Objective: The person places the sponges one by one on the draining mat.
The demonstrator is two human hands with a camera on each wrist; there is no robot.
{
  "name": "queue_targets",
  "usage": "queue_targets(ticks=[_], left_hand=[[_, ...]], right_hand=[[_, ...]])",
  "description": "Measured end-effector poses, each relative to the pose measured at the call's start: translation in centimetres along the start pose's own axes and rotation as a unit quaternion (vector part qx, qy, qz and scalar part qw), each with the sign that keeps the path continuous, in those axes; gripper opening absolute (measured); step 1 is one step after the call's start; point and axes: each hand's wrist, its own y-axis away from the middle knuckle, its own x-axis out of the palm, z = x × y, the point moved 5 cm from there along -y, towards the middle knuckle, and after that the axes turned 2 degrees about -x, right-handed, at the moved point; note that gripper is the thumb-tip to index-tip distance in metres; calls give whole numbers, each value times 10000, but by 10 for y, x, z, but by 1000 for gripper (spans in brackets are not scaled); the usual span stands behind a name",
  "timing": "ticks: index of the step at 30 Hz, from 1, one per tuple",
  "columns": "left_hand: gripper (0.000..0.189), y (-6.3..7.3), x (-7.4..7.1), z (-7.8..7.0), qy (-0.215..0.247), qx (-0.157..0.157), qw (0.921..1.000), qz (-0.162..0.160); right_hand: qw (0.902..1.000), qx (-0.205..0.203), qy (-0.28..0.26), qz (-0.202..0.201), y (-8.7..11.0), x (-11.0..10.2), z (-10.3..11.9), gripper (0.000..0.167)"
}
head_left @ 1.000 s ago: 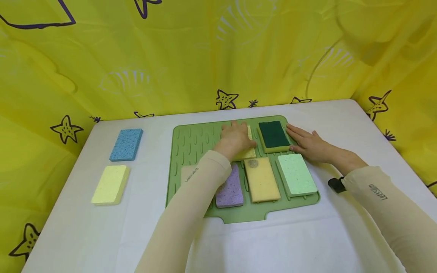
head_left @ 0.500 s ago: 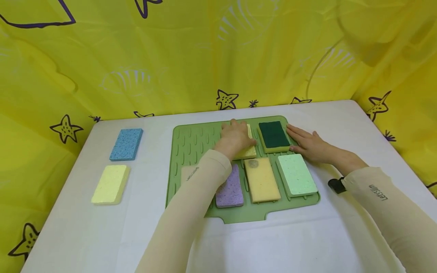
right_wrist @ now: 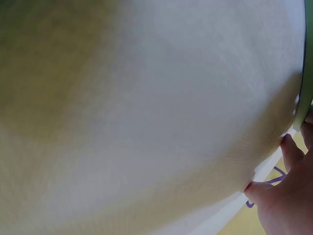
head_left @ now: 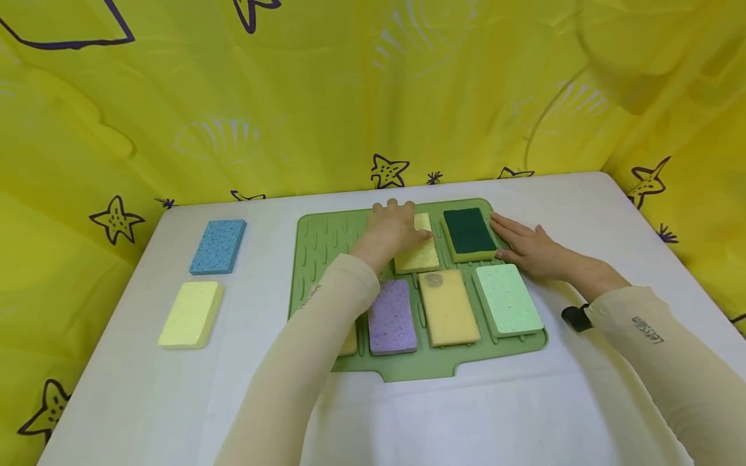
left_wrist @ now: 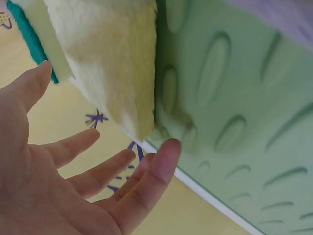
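My left hand (head_left: 389, 232) is over the back of the green mat (head_left: 326, 243), fingers spread and holding nothing. Just right of it lies a pale yellow sponge (head_left: 418, 252), partly covered by the hand in the head view. The left wrist view has that sponge (left_wrist: 107, 54) standing apart from the fingertips. My right hand (head_left: 533, 249) rests flat with straight fingers at the mat's right edge, beside a sponge with a dark green scouring top (head_left: 468, 231). Along the mat's front row lie a purple sponge (head_left: 392, 317), a tan sponge (head_left: 449, 307) and a mint green sponge (head_left: 507, 299).
Left of the mat on the white table (head_left: 256, 310), a blue sponge (head_left: 218, 246) lies behind a light yellow sponge (head_left: 191, 314). The left sleeve (head_left: 315, 330) hides most of another tan sponge (head_left: 348, 342). A yellow patterned curtain (head_left: 326, 97) stands behind the table.
My left hand has drawn off the pale yellow sponge, moving left and slightly back, so more of the sponge shows. My right hand stays in place.
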Motion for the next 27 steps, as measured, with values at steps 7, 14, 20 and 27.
queue_targets(ticks=[7,14,20,27], left_hand=[[78,3,-9,20,179,126,9997,-82],[72,11,-17,37,233,266,9988,-345],[70,19,-20,52,240,284,9982,-479],[69,29,-21,76,283,330,9975,-556]], right_hand=[[10000,-6,-25,-4,-1,1,1,67],[10000,-39,21,-32,-1,1,-1,67],[10000,-33,-47,-1,-1,2,0,67],[10000,-85,1,-37,-1,2,-1,66]])
